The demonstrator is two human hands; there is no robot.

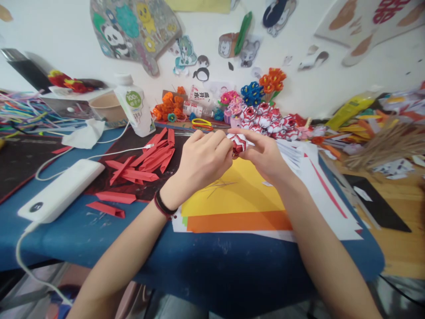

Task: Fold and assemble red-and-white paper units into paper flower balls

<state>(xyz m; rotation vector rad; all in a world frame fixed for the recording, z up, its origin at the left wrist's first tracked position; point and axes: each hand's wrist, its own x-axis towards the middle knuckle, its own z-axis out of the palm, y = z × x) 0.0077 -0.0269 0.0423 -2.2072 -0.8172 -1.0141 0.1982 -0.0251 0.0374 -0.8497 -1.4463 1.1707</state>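
Both my hands meet over the middle of the table around a red-and-white folded paper flower [238,144]. My left hand [209,153], back toward me, has its fingers curled in against the flower's left side; its fingertips are hidden. From the right, my right hand [262,153] grips the flower between thumb and fingers. Beneath them lie yellow paper [239,190] and a strip of orange paper [239,221] on white sheets. Thin wire-like sticks [219,185] rest on the yellow paper. Folded red paper strips [149,161] are heaped left of my left hand.
Behind my hands stands a cluster of finished red-and-white paper flowers [268,119]. Yellow-handled scissors [202,124] lie nearby. A white bottle [134,106] and a cabled power bank [61,190] are on the left. Brown paper strips [392,141] and a black board [376,201] occupy the right.
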